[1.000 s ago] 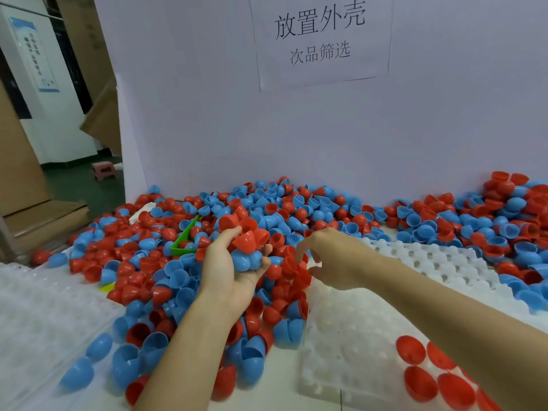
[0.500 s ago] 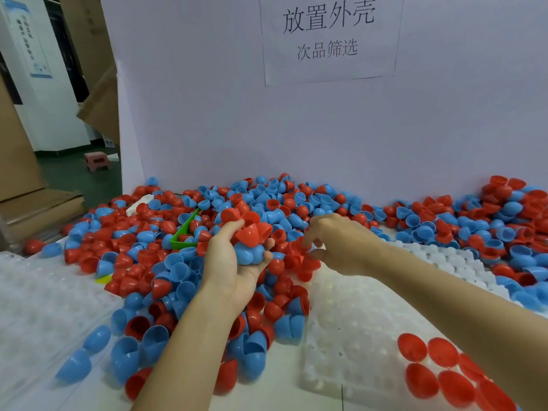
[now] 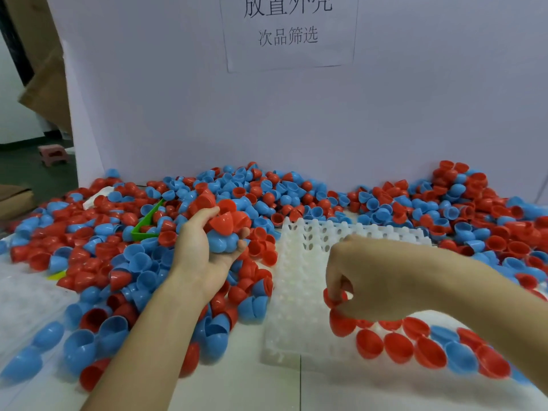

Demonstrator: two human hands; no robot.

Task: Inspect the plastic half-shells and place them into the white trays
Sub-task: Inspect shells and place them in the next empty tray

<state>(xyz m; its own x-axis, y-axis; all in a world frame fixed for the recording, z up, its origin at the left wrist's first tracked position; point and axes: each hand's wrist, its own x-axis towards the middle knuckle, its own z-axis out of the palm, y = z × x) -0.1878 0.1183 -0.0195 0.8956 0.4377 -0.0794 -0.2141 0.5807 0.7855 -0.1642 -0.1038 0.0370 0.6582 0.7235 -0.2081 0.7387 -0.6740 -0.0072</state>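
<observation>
Left hand (image 3: 204, 250) cups several shells (image 3: 226, 229) while right hand (image 3: 360, 280) pinches, it seems, a red shell (image 3: 333, 298) over the tray (image 3: 299, 292), next needing an empty cell.

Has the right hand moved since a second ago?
Yes. The right hand has come toward the camera, from the pile's edge down over the white tray, pinching a red half-shell.

Red and blue plastic half-shells (image 3: 267, 197) heaped loose across the table, 9 to 3 o'clock, facing every way. Handful of red and blue shells (image 3: 226, 229) cupped above the heap, centre. White tray (image 3: 299, 292) with peg rows at 5 o'clock; seated shells (image 3: 415, 348) dome-up along its near edge. One red shell (image 3: 333, 299) pinched just above that row.
</observation>
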